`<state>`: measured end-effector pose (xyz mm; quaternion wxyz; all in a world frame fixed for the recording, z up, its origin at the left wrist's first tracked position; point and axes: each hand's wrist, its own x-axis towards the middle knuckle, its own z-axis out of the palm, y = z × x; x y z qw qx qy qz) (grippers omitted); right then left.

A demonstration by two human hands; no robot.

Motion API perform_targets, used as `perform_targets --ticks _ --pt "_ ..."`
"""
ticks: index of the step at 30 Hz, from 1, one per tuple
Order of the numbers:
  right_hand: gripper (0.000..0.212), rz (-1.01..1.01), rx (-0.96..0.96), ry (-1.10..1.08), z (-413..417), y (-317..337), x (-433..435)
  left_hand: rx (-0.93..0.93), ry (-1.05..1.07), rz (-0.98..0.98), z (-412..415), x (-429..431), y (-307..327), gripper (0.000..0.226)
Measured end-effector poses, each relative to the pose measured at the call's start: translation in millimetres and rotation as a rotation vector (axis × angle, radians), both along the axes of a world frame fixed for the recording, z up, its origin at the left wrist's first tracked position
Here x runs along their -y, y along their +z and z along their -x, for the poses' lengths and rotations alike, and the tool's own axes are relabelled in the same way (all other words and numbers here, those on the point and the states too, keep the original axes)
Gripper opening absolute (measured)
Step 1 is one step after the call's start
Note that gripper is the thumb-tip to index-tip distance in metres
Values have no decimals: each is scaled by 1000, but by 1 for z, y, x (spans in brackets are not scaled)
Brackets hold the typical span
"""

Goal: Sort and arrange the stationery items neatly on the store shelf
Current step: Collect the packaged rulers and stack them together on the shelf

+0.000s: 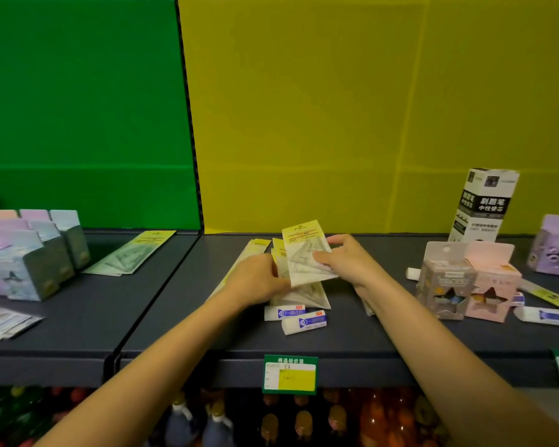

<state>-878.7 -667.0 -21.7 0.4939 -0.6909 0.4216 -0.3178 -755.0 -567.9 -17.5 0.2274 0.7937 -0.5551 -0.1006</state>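
Several clear ruler-set packets with yellow headers [304,253] are bunched at the middle of the dark shelf [175,317]. My right hand [342,258] grips the top packet by its right edge and tilts it up. My left hand [255,279] presses on the pile's left side, fingers on the packets. Two white erasers with blue sleeves [304,319] lie just in front of the pile. Another ruler packet [133,253] lies alone on the left shelf section.
Pastel boxes [26,253] stand in rows at the far left, flat packets [4,321] in front of them. At right are a tall white refill box [484,204], grey and pink star-window boxes [465,285], loose erasers [542,316] and a lilac box [555,246]. A price tag [290,375] hangs on the shelf lip.
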Motion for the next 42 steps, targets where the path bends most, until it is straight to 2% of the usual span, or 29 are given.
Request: perform_targets --ticks 6,12,18,21,27,30,34,42 --pt "45 70 -51 27 -7 -7 -3 61 -30 -82 -13 -9 2 23" --pt "41 287 -313 -12 -13 -15 -7 105 -56 140 -11 -36 -4 24" --pt "48 521 -541 -65 -10 -18 -12 212 -160 134 13 -52 -10 53" --pt "51 549 -631 -50 -4 -16 -14 306 -145 119 21 -53 -14 64" --pt "38 511 -535 -9 16 -5 -23 531 -100 144 37 -52 -24 62" --pt "22 540 -456 -12 35 -2 -31 611 -119 146 40 -52 -28 55" --pt "8 574 -411 25 59 -4 -45 650 -180 111 39 -51 -26 46" --pt "10 613 -361 -36 94 -1 -73 543 -308 -115 41 -49 -9 36"
